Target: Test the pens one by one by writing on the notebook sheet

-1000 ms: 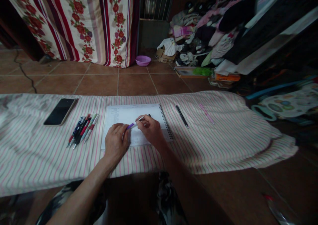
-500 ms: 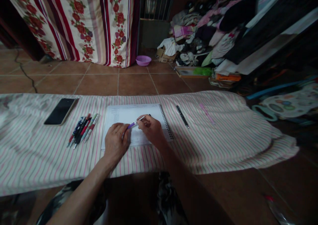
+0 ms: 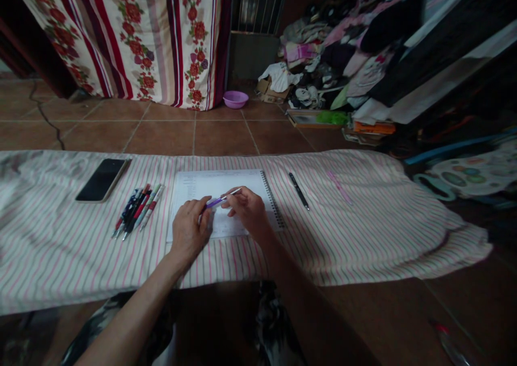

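On notebook [image 3: 226, 196]: right hand [image 3: 248, 211] pinches purple pen [image 3: 220, 199], left hand [image 3: 189, 230] grips its tip end; bowl [image 3: 235, 99] far behind notebook, contents unclear.

Both forearms reach forward from the bottom of the view and draw toward each other, bare to the elbow. The left hand [image 3: 189, 230] lies palm down, knuckles up, its fingers curled loosely and pointing toward the right hand. The right hand [image 3: 248, 212] sits just beside it and slightly farther forward, wrist bent inward, with its thumb and first fingers pinched together in a closed grip. The fingertips of the two hands nearly meet. Both wrists are low and the hands are level.
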